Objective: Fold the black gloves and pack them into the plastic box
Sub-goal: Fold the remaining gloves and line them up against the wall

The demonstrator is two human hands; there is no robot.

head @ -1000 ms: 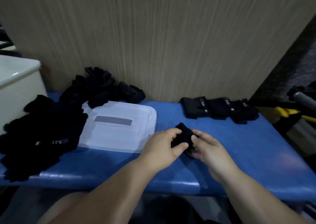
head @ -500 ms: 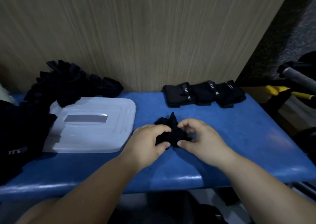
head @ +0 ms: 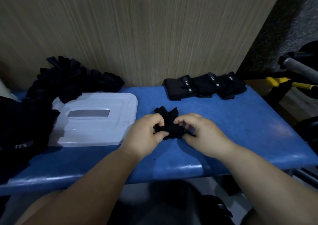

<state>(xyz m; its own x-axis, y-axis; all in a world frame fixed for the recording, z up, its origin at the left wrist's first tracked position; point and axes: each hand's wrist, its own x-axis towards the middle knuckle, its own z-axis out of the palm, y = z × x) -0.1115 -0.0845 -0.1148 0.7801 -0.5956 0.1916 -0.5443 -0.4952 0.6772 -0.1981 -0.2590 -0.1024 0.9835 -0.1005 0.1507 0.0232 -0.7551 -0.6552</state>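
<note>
Dim frame, dark fabric detail hard to read. Both forearms enter from btm. Left hand & right hand, fingers curled, pinch a crumpled black fabric glove betw them, low over blue padded bench; glove's ends hidden by fingers. Flat translucent plastic lid lies to the left. Loose black glove pile cut off at left edge. Row of folded black gloves w/ labelled straps sits by wood-grain wall.

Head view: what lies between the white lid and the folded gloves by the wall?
Only bare blue bench top, as the head view shows; the held glove sits nearer.
</note>
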